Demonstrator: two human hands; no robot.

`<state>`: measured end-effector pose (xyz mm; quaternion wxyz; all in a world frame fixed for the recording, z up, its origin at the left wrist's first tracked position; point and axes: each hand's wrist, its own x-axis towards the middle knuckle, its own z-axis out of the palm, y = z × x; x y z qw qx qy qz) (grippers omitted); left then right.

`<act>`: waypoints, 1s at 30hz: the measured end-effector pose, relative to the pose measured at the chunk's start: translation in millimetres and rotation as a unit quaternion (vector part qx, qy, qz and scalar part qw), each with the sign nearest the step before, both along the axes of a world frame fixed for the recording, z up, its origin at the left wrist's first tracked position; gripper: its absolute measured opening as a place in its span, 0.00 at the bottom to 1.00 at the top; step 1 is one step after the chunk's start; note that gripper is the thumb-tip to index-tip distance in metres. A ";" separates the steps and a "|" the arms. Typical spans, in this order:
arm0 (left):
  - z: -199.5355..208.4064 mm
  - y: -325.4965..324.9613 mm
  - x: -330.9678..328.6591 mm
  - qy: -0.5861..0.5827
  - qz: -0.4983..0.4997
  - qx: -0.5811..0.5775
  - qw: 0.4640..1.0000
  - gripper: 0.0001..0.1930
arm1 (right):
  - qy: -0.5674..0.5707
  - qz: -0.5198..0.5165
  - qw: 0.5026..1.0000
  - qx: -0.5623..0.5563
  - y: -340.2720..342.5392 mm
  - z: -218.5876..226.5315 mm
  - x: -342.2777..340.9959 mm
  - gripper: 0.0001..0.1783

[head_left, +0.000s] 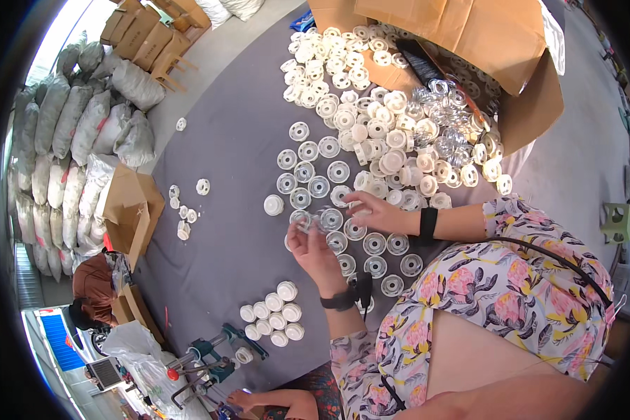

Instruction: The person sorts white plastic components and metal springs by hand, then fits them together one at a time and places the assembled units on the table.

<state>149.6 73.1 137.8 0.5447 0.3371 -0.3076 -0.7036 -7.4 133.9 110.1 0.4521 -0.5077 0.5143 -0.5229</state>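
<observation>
My left hand (313, 253) pinches small clear plastic pieces (320, 220) above a cluster of round parts on the grey cloth. To its right, my right hand (376, 211) has its fingers spread, with the fingertips beside a white round part (340, 195); I see nothing held in it. Around both hands lie rows of white ring-shaped parts with clear inserts (374, 243). A plain white round part (274, 204) sits just left of these rows. Beyond my right hand, a large heap of white round parts (392, 140) has shiny clear pieces (451, 126) on top.
An open cardboard box (532, 112) stands behind the heap. White caps (274, 311) form a group at lower left, near a green hand press (213, 357) and another person's hand (242, 400). A person in brown (96, 283) is by stacked sacks (70, 140).
</observation>
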 end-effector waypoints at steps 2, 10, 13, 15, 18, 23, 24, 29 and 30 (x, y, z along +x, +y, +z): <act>-3.1 5.5 -2.3 -0.081 -0.039 -0.052 0.995 0.19 | -0.466 0.017 0.853 0.233 -5.3 -0.8 1.4 0.19; -22.7 8.4 -7.7 -0.150 -0.054 -0.061 0.985 0.14 | -0.276 0.084 0.941 0.176 -22.1 -8.2 -15.6 0.16; -32.0 1.5 -7.1 0.000 -0.082 0.084 0.993 0.12 | -0.033 0.112 0.993 0.030 -26.8 -6.2 -25.0 0.17; -39.1 -7.0 -7.4 -0.012 -0.092 0.109 0.990 0.13 | 0.184 0.069 0.969 -0.152 -28.4 6.1 -34.1 0.18; -37.0 -22.0 -6.2 0.010 -0.167 0.159 0.973 0.14 | 0.283 0.126 0.934 -0.178 -35.5 -6.9 -54.9 0.19; -50.6 -47.0 -5.9 0.026 -0.318 0.240 0.917 0.18 | 0.389 0.068 0.871 -0.291 -52.2 -17.2 -65.5 0.20; -54.7 -48.6 -5.4 0.025 -0.318 0.242 0.916 0.18 | 0.396 0.068 0.863 -0.307 -55.7 -19.0 -66.0 0.20; -69.3 -48.7 -14.9 -0.035 -0.320 0.328 0.888 0.16 | 0.433 0.098 0.813 -0.375 -83.2 -4.7 -76.1 0.19; -61.2 -45.1 -21.9 -0.130 -0.264 0.287 0.912 0.15 | 0.454 0.123 0.795 -0.384 -87.6 1.8 -77.5 0.19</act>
